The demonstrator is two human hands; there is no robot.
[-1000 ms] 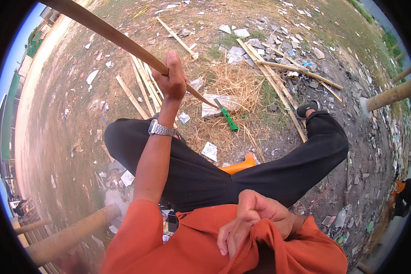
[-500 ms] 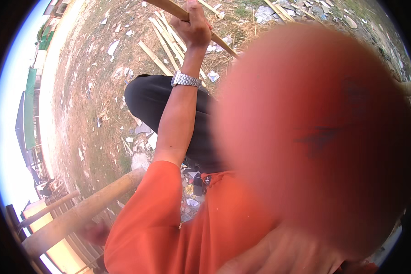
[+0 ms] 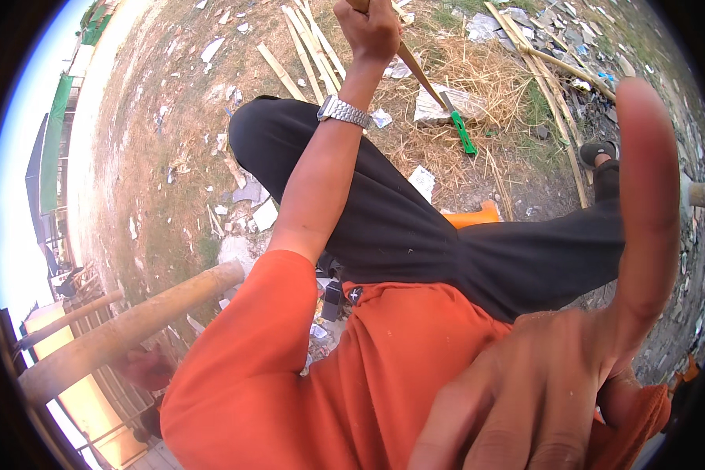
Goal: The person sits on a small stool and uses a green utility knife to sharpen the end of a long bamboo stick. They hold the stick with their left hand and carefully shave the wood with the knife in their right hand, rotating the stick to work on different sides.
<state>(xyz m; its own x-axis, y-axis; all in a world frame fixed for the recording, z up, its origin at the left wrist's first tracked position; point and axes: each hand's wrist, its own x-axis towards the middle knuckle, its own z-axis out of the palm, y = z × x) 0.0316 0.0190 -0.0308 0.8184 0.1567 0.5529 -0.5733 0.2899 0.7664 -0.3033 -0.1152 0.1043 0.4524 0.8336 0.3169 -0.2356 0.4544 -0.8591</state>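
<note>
My left hand (image 3: 368,31), with a metal watch on its wrist, reaches forward past my bent knee. Its fingers are wrapped round a bamboo strip (image 3: 417,72), which slants down to the right; its upper end is cut off by the picture's edge. By the strip's lower end, on the straw, lies a green-handled knife (image 3: 463,135). Close to the camera, my right hand (image 3: 540,376) is large and partly blurred. One digit points up and the others stretch downward, apart, with nothing seen in them.
Split bamboo pieces (image 3: 309,47) lie on the ground ahead, and longer poles (image 3: 544,86) at the far right. Dry straw (image 3: 497,78) and scattered rubble surround them. An orange plastic object (image 3: 478,215) shows between my legs. A thick bamboo pole (image 3: 133,333) stands out at my left.
My right hand has drawn back from the camera, uncovering my legs, the straw and the green-handled knife. In the picture, my left hand sits slightly higher and farther right, still holding the strip.
</note>
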